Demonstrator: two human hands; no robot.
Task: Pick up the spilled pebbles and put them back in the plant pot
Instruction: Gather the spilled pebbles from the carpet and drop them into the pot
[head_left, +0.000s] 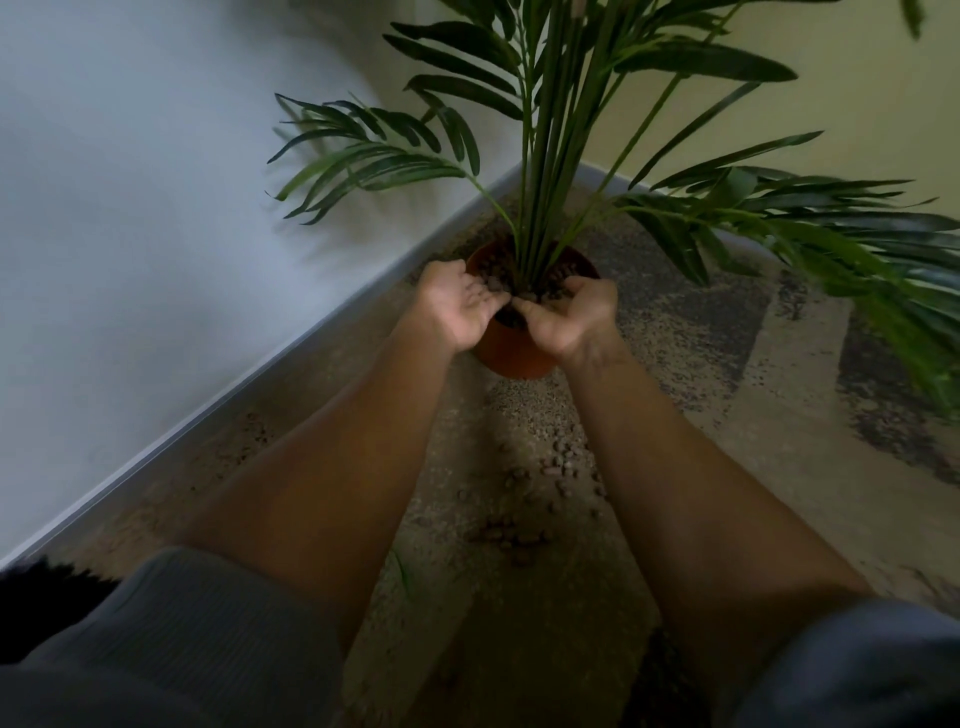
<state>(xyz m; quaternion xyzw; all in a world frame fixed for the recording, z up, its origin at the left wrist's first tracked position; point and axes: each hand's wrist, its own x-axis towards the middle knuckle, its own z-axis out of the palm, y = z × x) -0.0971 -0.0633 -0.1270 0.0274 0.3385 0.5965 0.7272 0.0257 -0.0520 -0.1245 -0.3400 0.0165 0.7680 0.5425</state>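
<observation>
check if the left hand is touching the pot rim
Cannot tell. In the head view the left hand overlaps the pot's near rim, hiding any contact or gap.

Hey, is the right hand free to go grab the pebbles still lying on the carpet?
Probably not yet: the right hand is cupped over the pot, seemingly tipping pebbles in. The spilled pebbles lie uncovered between the forearms.

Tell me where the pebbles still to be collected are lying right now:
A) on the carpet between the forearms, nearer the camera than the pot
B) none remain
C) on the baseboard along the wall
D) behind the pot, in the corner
A: loose pebbles dot the carpet between the forearms, on the camera side of the terracotta pot, while both hands tip pebbles over its rim.
</observation>
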